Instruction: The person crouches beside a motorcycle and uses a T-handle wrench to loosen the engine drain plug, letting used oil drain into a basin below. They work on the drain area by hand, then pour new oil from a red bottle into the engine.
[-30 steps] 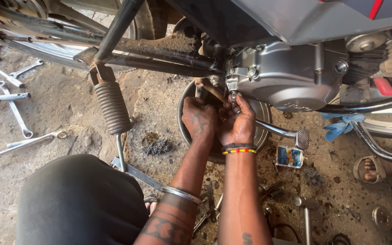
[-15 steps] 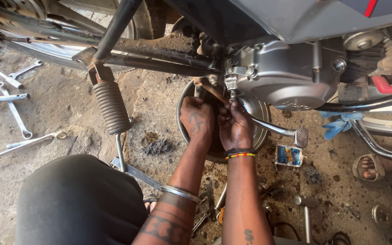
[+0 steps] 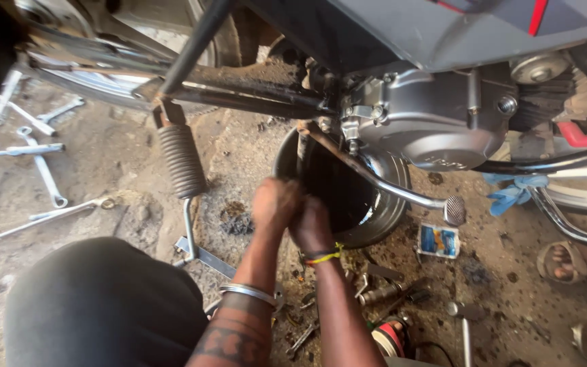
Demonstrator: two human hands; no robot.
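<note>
My left hand point(image 3: 274, 204) and my right hand point(image 3: 310, 224) are pressed together, fingers curled, over the near rim of a round metal pan point(image 3: 390, 204) holding dark liquid. Both are blurred, and anything held between them is hidden. The pan sits on the dirt floor under a motorcycle's grey engine case point(image 3: 436, 122). A thin lever with a ribbed peg point(image 3: 454, 209) crosses above the pan. My left wrist has a metal bangle, my right a coloured band.
A coiled shock spring point(image 3: 181, 160) hangs left of the pan. Several wrenches point(image 3: 42, 173) lie on the ground at far left. A small blue packet point(image 3: 437, 239), a blue cloth point(image 3: 511, 194), loose tools point(image 3: 382, 293) and another person's sandalled foot point(image 3: 565, 261) are at right.
Both hands have dropped from the underside of the engine case down to the near rim of the pan. The view has moved closer.
</note>
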